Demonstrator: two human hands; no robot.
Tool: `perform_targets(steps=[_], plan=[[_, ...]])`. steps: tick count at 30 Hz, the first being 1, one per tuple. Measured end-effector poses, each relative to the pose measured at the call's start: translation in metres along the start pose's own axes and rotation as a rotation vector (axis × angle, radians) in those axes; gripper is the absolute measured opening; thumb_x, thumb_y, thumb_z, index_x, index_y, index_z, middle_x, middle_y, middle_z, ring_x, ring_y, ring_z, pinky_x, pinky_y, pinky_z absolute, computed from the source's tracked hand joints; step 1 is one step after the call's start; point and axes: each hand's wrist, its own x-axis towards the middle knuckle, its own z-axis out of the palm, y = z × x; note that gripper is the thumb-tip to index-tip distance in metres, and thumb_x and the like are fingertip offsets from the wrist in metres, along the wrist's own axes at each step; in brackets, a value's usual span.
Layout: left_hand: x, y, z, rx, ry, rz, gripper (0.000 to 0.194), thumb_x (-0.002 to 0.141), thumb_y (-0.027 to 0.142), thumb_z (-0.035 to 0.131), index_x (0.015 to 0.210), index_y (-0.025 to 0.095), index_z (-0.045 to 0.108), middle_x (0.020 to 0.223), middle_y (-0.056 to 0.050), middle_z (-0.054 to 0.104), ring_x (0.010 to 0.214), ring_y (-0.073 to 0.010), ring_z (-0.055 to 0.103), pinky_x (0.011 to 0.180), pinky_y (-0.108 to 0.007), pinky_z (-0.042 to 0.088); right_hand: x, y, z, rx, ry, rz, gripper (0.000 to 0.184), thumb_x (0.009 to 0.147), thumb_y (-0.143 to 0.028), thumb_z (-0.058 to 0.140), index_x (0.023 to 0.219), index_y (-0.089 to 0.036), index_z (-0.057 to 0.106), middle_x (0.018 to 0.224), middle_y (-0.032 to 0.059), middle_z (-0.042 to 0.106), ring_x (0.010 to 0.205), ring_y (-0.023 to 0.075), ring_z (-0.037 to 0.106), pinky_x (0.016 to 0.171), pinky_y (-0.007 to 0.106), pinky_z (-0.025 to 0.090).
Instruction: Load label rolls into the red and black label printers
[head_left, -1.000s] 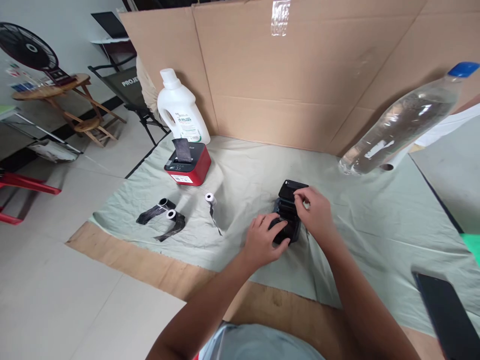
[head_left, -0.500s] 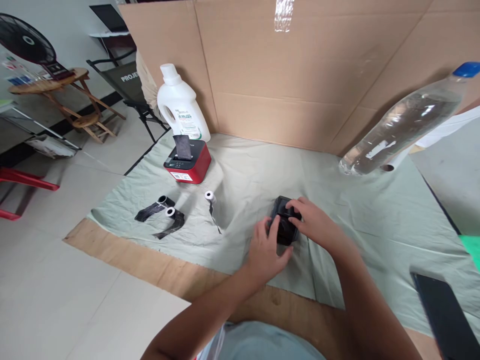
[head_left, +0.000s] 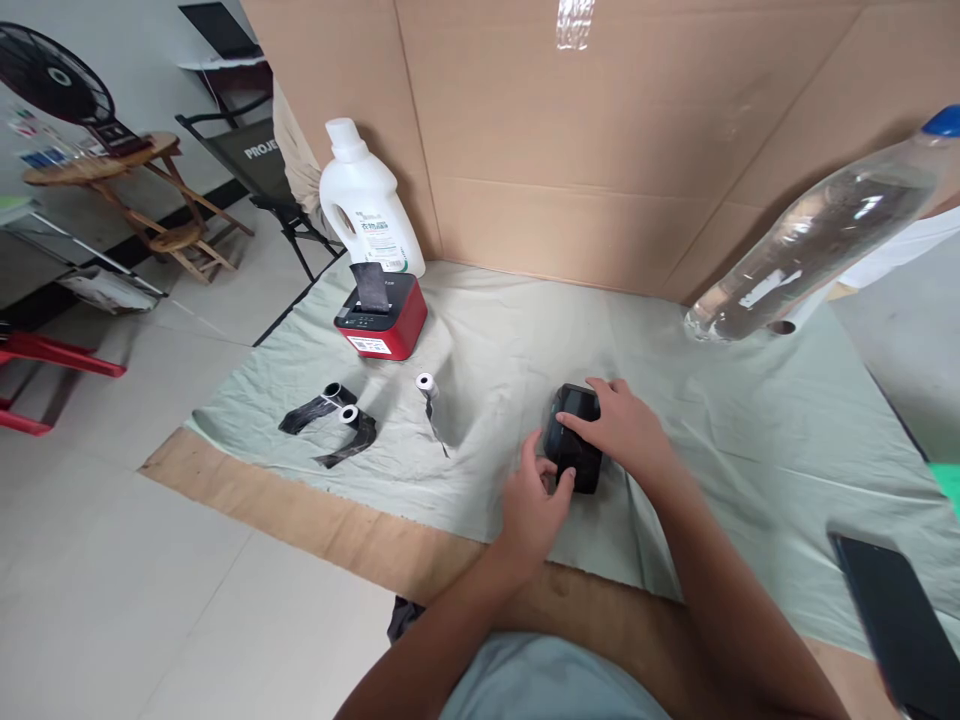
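A small black printer with its lid down lies on the pale green cloth. My right hand rests flat on top of it, fingers stretched over the lid. My left hand holds the printer's near left corner, with the thumb and fingertips pressed against it. To the left, a small white paper roll stands with a dark strip trailing from it. Two more rolls with dark strips lie further left.
A red and black printer and a white jug stand at the back left before a cardboard wall. A clear bottle leans at the right. A dark phone lies near right. Chairs and a fan stand beyond.
The black printer's lid, raised one second ago, has been pushed down and is closed. My right hand has flattened onto it and my left hand has slid to its near corner.
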Motion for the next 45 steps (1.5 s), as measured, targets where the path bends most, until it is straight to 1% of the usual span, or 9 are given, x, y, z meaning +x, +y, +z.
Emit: perform_targets(steps=[7,10,15,23,27,33,37,41,45], plan=[[-0.001,-0.007,-0.004,-0.182,-0.098,0.017,0.057,0.088,0.025,0.062,0.142,0.018,0.045,0.063,0.009,0.048,0.059,-0.0114,0.044,0.063,-0.026,0.036,0.002,-0.008,-0.007,0.064,0.161,0.007,0.042,0.096,-0.055,0.051,0.119,-0.024,0.068,0.118,0.0081,0.068,0.099,0.0285,0.068,0.078,0.037,0.049],[-0.001,-0.008,-0.005,-0.211,-0.117,0.018,0.058,0.087,0.022,0.062,0.142,0.016,0.044,0.062,0.010,0.044,0.059,-0.0109,0.042,0.063,-0.025,0.036,0.006,0.000,-0.009,0.146,0.118,-0.029,0.037,0.093,-0.056,0.055,0.111,-0.025,0.068,0.116,0.0059,0.067,0.096,0.0256,0.067,0.079,0.036,0.048],[-0.001,-0.007,-0.008,-0.184,-0.155,0.001,0.063,0.087,0.022,0.060,0.147,0.017,0.040,0.062,0.010,0.045,0.058,-0.0108,0.042,0.062,-0.025,0.036,0.008,0.016,-0.008,0.218,-0.017,-0.133,0.027,0.090,-0.041,0.062,0.110,-0.024,0.065,0.119,0.0078,0.061,0.095,0.0232,0.066,0.085,0.036,0.051],[-0.001,-0.007,-0.009,-0.058,-0.169,-0.008,0.067,0.089,0.024,0.058,0.152,0.020,0.037,0.065,0.008,0.051,0.060,-0.0134,0.049,0.064,-0.027,0.039,0.023,0.032,0.013,0.241,-0.177,-0.120,0.049,0.096,-0.046,0.054,0.139,-0.022,0.054,0.130,0.0151,0.052,0.105,0.0269,0.064,0.095,0.040,0.052],[-0.002,-0.005,-0.008,0.030,-0.169,0.012,0.068,0.089,0.026,0.058,0.153,0.019,0.035,0.067,0.006,0.057,0.064,-0.0159,0.055,0.063,-0.027,0.040,0.016,0.030,0.011,0.250,-0.199,-0.039,0.055,0.098,-0.050,0.048,0.146,-0.023,0.048,0.139,0.0171,0.045,0.106,0.0277,0.065,0.095,0.040,0.052],[-0.005,-0.010,-0.009,0.135,-0.197,0.078,0.075,0.091,0.028,0.057,0.159,0.016,0.026,0.070,0.004,0.064,0.066,-0.0189,0.061,0.065,-0.030,0.044,-0.014,-0.010,0.018,0.133,-0.037,0.132,0.088,0.087,-0.071,0.054,0.156,-0.020,0.033,0.139,0.0238,0.043,0.110,0.0406,0.065,0.088,0.047,0.053],[-0.013,-0.020,-0.013,0.286,-0.266,0.198,0.087,0.091,0.023,0.057,0.163,0.017,0.010,0.099,-0.005,0.074,0.088,-0.0232,0.070,0.078,-0.036,0.054,-0.024,-0.030,0.026,0.044,0.043,0.092,0.089,0.083,-0.056,0.063,0.155,-0.015,0.031,0.139,0.0274,0.042,0.110,0.0443,0.063,0.084,0.049,0.052],[-0.025,-0.033,-0.017,0.703,-0.223,0.518,0.061,0.096,0.025,0.055,0.155,0.022,0.040,0.153,-0.012,0.053,0.140,-0.0320,0.049,0.111,-0.052,0.045,-0.021,0.006,0.006,0.146,0.188,0.093,0.078,0.077,-0.047,0.066,0.144,-0.017,0.041,0.132,0.0201,0.048,0.101,0.0358,0.065,0.083,0.044,0.052],[-0.032,-0.045,-0.018,0.937,-0.228,0.677,0.054,0.103,0.034,0.045,0.156,0.026,0.039,0.166,-0.006,0.037,0.154,-0.0290,0.033,0.123,-0.057,0.032,-0.010,0.084,-0.023,0.157,0.394,0.213,0.077,0.077,-0.051,0.065,0.144,-0.020,0.042,0.131,0.0171,0.048,0.100,0.0325,0.064,0.086,0.044,0.051]])
